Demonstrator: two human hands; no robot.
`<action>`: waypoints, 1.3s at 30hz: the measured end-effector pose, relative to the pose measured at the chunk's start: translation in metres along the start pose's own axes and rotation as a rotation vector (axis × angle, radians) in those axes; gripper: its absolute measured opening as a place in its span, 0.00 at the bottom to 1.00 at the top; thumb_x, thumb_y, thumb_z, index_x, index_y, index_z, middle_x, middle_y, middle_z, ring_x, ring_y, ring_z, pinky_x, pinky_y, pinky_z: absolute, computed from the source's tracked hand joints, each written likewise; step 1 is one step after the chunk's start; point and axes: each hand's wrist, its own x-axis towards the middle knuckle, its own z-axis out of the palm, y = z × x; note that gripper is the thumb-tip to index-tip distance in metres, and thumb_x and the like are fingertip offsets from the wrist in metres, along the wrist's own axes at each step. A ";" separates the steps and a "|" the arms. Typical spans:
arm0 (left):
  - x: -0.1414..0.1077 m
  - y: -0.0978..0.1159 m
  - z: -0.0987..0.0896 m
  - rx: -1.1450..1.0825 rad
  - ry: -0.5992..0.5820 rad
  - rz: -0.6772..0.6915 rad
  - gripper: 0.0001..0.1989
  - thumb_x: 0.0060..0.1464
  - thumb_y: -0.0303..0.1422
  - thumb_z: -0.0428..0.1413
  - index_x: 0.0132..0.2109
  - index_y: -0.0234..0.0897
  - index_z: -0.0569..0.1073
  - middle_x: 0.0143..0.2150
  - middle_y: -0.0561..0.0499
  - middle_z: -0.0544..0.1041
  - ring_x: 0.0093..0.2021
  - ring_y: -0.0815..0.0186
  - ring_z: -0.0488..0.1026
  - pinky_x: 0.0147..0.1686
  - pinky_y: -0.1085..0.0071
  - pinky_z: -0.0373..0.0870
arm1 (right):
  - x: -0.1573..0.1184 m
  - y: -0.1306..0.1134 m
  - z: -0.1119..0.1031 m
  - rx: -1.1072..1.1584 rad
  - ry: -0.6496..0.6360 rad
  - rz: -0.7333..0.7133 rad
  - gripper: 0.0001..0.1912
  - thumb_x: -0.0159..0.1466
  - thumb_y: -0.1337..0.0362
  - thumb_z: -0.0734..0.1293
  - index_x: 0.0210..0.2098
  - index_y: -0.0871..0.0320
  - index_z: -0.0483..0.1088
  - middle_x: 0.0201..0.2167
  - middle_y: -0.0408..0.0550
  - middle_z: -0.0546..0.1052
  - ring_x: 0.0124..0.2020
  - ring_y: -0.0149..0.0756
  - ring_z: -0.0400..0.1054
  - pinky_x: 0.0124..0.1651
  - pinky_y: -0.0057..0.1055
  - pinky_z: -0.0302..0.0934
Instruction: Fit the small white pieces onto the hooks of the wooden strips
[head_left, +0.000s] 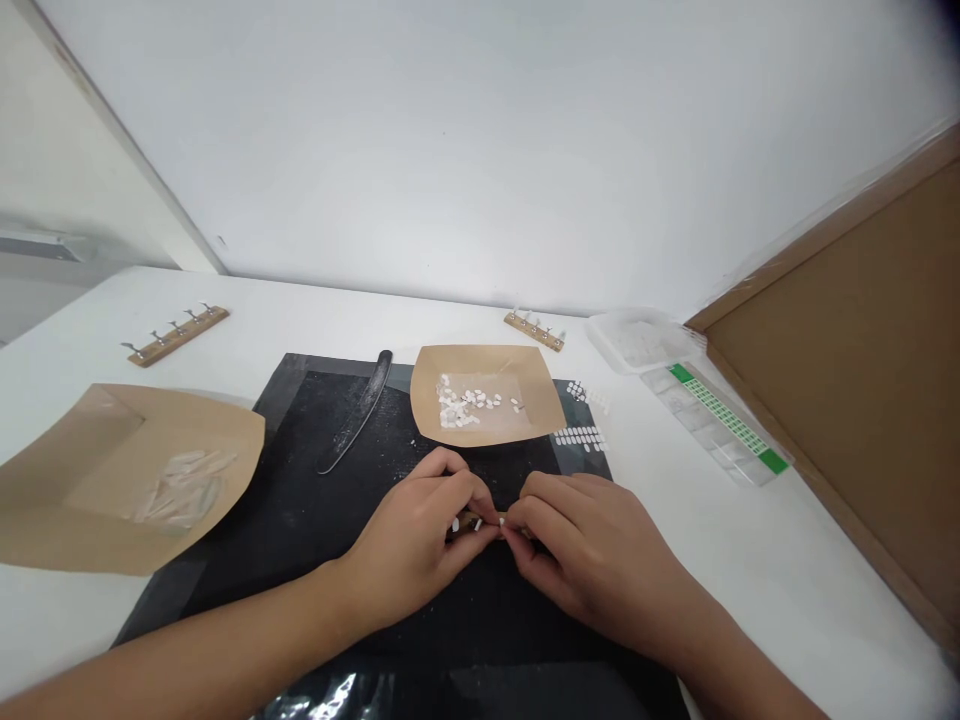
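Narrow brown wooden strip sits between two bare hands over the near half of a black rectangular mat. The left hand's thumb and forefinger clasp it; the right hand's fingertips bunch close, their exact grip hidden. Along the mat's far side: a tan paper tray, a slim curved black tool and small white ovals.

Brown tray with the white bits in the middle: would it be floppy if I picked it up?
The brown tray looks thin and papery, so it's probably light and might bend. Its white bits lie scattered, so they'd perhaps slide if tilted.
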 end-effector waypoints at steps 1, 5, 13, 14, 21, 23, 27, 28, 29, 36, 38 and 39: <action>0.000 0.000 0.000 0.003 -0.003 -0.002 0.03 0.64 0.28 0.63 0.44 0.39 0.76 0.40 0.49 0.76 0.45 0.61 0.72 0.41 0.69 0.73 | 0.000 0.000 0.000 0.008 -0.006 0.000 0.09 0.73 0.69 0.65 0.35 0.58 0.72 0.30 0.42 0.71 0.28 0.35 0.59 0.32 0.35 0.47; 0.000 0.000 0.000 0.002 -0.006 -0.009 0.04 0.64 0.27 0.63 0.45 0.39 0.76 0.41 0.49 0.76 0.46 0.61 0.72 0.42 0.68 0.73 | -0.001 0.000 -0.001 0.032 -0.027 0.007 0.10 0.74 0.68 0.64 0.35 0.58 0.72 0.30 0.43 0.71 0.28 0.35 0.59 0.32 0.35 0.47; 0.001 0.000 -0.001 0.003 -0.001 -0.007 0.05 0.64 0.27 0.63 0.45 0.40 0.76 0.40 0.49 0.76 0.46 0.61 0.73 0.41 0.69 0.73 | -0.002 0.001 -0.004 0.046 -0.060 -0.002 0.12 0.76 0.67 0.62 0.36 0.58 0.72 0.31 0.44 0.72 0.28 0.35 0.58 0.32 0.35 0.46; 0.001 0.000 -0.001 -0.001 0.001 -0.006 0.05 0.64 0.27 0.63 0.45 0.40 0.76 0.40 0.49 0.76 0.46 0.62 0.73 0.41 0.70 0.73 | -0.002 0.002 -0.004 0.049 -0.058 -0.009 0.12 0.76 0.66 0.62 0.36 0.58 0.73 0.31 0.44 0.72 0.28 0.35 0.58 0.32 0.35 0.46; 0.001 0.000 0.000 -0.008 0.003 0.003 0.05 0.63 0.25 0.62 0.44 0.39 0.76 0.40 0.49 0.77 0.46 0.61 0.73 0.42 0.69 0.74 | -0.002 0.005 -0.004 0.061 -0.053 -0.018 0.14 0.78 0.64 0.62 0.37 0.57 0.74 0.31 0.43 0.72 0.29 0.34 0.60 0.32 0.34 0.47; 0.001 0.000 0.000 -0.007 0.006 0.001 0.05 0.63 0.25 0.62 0.44 0.39 0.77 0.40 0.49 0.77 0.46 0.61 0.73 0.42 0.69 0.74 | -0.002 0.005 -0.004 0.056 -0.057 -0.024 0.13 0.78 0.64 0.63 0.36 0.57 0.74 0.31 0.43 0.72 0.28 0.33 0.59 0.31 0.34 0.47; 0.001 0.000 0.001 -0.006 0.004 -0.009 0.06 0.62 0.25 0.63 0.45 0.40 0.77 0.40 0.49 0.77 0.45 0.61 0.73 0.41 0.70 0.73 | -0.001 0.005 -0.008 0.066 -0.052 -0.048 0.12 0.76 0.64 0.65 0.36 0.57 0.74 0.31 0.42 0.72 0.27 0.32 0.59 0.31 0.32 0.48; 0.001 0.000 0.001 -0.008 0.005 -0.011 0.06 0.62 0.25 0.63 0.45 0.40 0.77 0.39 0.50 0.77 0.45 0.61 0.72 0.40 0.70 0.73 | -0.001 0.005 -0.010 0.076 -0.054 -0.051 0.11 0.76 0.64 0.65 0.36 0.56 0.74 0.31 0.42 0.72 0.28 0.32 0.60 0.31 0.32 0.49; 0.001 0.000 0.001 -0.011 0.005 -0.011 0.06 0.63 0.26 0.63 0.44 0.40 0.77 0.39 0.50 0.77 0.45 0.61 0.72 0.40 0.70 0.73 | -0.001 0.006 -0.011 0.090 -0.061 -0.051 0.11 0.76 0.64 0.66 0.36 0.56 0.75 0.31 0.42 0.73 0.28 0.31 0.61 0.32 0.32 0.51; 0.001 -0.001 0.001 -0.041 0.004 -0.003 0.06 0.63 0.26 0.64 0.44 0.40 0.76 0.39 0.51 0.78 0.47 0.61 0.72 0.42 0.69 0.72 | -0.006 0.011 -0.015 0.222 -0.030 0.049 0.05 0.74 0.62 0.68 0.43 0.55 0.76 0.34 0.44 0.75 0.33 0.34 0.66 0.34 0.32 0.53; 0.001 -0.001 0.001 -0.040 0.004 -0.002 0.05 0.63 0.26 0.64 0.44 0.40 0.76 0.39 0.50 0.78 0.47 0.61 0.72 0.42 0.70 0.72 | -0.005 0.010 -0.011 0.225 0.002 0.093 0.05 0.74 0.62 0.69 0.40 0.55 0.75 0.35 0.43 0.75 0.34 0.34 0.67 0.35 0.32 0.53; 0.001 -0.001 0.001 -0.038 0.006 0.001 0.05 0.63 0.27 0.64 0.44 0.40 0.76 0.39 0.50 0.78 0.47 0.61 0.72 0.42 0.70 0.72 | -0.004 0.010 -0.009 0.221 0.013 0.107 0.06 0.73 0.62 0.69 0.39 0.55 0.75 0.34 0.43 0.75 0.34 0.34 0.67 0.35 0.32 0.53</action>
